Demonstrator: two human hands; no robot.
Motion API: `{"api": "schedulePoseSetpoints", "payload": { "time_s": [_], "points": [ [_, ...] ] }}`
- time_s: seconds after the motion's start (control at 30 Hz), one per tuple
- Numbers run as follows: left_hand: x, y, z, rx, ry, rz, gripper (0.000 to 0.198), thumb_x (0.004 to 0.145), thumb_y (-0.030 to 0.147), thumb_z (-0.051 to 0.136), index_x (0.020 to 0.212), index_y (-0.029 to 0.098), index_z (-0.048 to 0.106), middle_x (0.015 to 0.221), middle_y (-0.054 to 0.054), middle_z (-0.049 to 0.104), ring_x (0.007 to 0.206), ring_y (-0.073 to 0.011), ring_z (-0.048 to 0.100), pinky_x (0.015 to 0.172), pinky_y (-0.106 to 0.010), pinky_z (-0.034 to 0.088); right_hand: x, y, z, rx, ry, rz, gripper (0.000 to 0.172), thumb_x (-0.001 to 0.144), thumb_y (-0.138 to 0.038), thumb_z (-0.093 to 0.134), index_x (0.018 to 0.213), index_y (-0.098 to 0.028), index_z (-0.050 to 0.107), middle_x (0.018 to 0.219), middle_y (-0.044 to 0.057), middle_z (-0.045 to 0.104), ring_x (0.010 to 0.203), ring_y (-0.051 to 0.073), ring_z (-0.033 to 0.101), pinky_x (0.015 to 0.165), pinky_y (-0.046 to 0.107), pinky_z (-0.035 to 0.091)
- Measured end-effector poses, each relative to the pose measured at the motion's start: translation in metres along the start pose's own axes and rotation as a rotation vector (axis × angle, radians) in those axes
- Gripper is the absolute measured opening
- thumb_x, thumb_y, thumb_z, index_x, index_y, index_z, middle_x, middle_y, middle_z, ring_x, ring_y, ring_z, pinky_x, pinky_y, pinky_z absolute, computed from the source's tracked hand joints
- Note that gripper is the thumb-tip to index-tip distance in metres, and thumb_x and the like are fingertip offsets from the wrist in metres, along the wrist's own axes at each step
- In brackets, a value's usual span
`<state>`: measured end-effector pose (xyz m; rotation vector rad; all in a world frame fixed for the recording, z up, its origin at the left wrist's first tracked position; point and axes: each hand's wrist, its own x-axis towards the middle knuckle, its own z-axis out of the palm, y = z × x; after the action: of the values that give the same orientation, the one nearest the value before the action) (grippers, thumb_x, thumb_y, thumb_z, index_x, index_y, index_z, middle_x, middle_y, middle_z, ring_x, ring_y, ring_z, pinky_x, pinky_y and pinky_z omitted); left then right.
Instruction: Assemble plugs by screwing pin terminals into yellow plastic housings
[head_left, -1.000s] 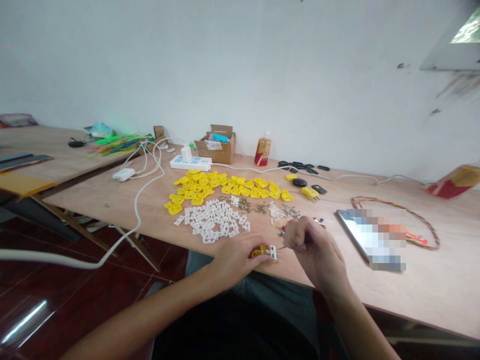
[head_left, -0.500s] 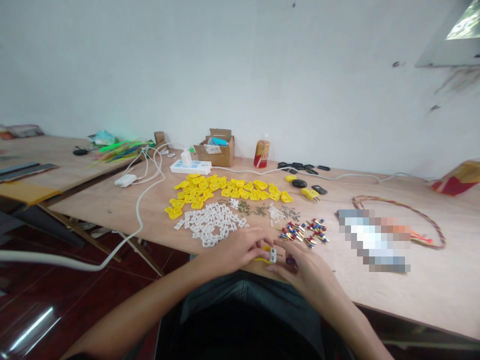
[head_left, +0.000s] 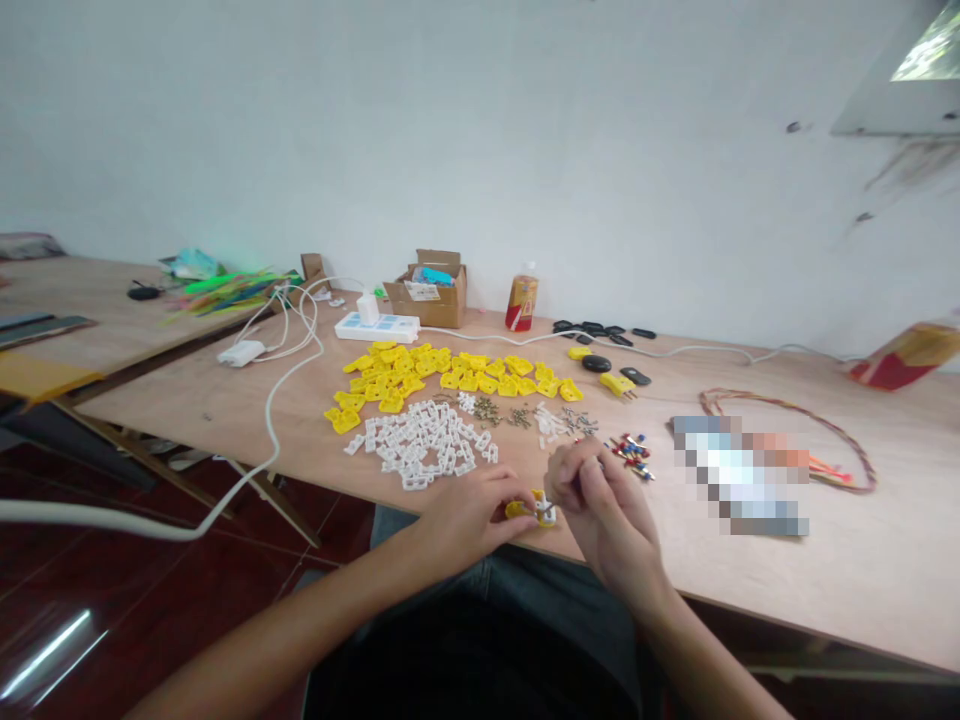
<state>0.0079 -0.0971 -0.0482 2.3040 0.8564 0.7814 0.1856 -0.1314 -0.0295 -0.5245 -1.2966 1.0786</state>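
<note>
Near the table's front edge, my left hand (head_left: 476, 508) is closed, its fingertips pinching a yellow plug shell (head_left: 516, 509). A small white plastic insert (head_left: 550, 518) sits at the right end of that shell. My right hand (head_left: 613, 510) is wrapped in a fist around a screwdriver (head_left: 548, 507); only its thin shaft shows clearly, slanting down to the insert, and the handle is mostly hidden in the fingers. Whether the tip sits on a screw is too small to tell. Left of my hands lies a pile of white plastic inserts (head_left: 420, 445).
Yellow shells (head_left: 397, 375) lie behind the white pile. Small screws (head_left: 519, 418) and red-and-blue-tipped brass pins (head_left: 636, 455) lie in heaps. Farther back stand a power strip (head_left: 377, 328), a cardboard box (head_left: 431, 300) and a bottle (head_left: 520, 300). A white cable (head_left: 274, 425) crosses at left.
My right hand has risen and turned from a loose grip beside the part into a fist, with the screwdriver now angled down at the insert. The yellow shell has been laid flatter.
</note>
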Motion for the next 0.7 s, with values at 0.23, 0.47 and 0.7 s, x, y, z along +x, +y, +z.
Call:
{"api": "schedulePoseSetpoints", "payload": {
  "time_s": [0.23, 0.47, 0.7],
  "points": [
    [0.0, 0.001, 0.0, 0.003, -0.005, -0.028, 0.006, 0.093, 0.022, 0.081, 0.096, 0.019, 0.077, 0.095, 0.0, 0.072, 0.079, -0.0157, 0.065, 0.075, -0.025, 0.047, -0.002, 0.003, 0.0, 0.068, 0.005, 0.012, 0.029, 0.111, -0.04, 0.053, 0.089, -0.024, 0.063, 0.072, -0.003, 0.044, 0.064, 0.014, 0.038, 0.058, 0.029, 0.032],
    [0.0, 0.001, 0.001, 0.006, -0.014, -0.032, 0.006, 0.093, 0.021, 0.081, 0.096, 0.02, 0.077, 0.096, 0.0, 0.073, 0.084, -0.0171, 0.066, 0.077, -0.026, 0.047, -0.003, 0.003, 0.0, 0.025, -0.008, -0.012, 0.029, 0.111, -0.044, 0.051, 0.093, -0.024, 0.063, 0.071, -0.003, 0.044, 0.063, 0.014, 0.039, 0.056, 0.028, 0.034],
    [-0.001, 0.0, 0.002, 0.058, -0.007, -0.009, 0.009, 0.095, 0.027, 0.08, 0.097, 0.02, 0.076, 0.096, -0.001, 0.073, 0.085, -0.0184, 0.067, 0.079, -0.027, 0.048, -0.006, 0.01, -0.01, -0.177, -0.12, -0.195, 0.007, 0.113, -0.041, 0.045, 0.114, -0.035, 0.049, 0.078, -0.005, 0.057, 0.066, 0.015, 0.05, 0.064, 0.027, 0.045]
  ]
}}
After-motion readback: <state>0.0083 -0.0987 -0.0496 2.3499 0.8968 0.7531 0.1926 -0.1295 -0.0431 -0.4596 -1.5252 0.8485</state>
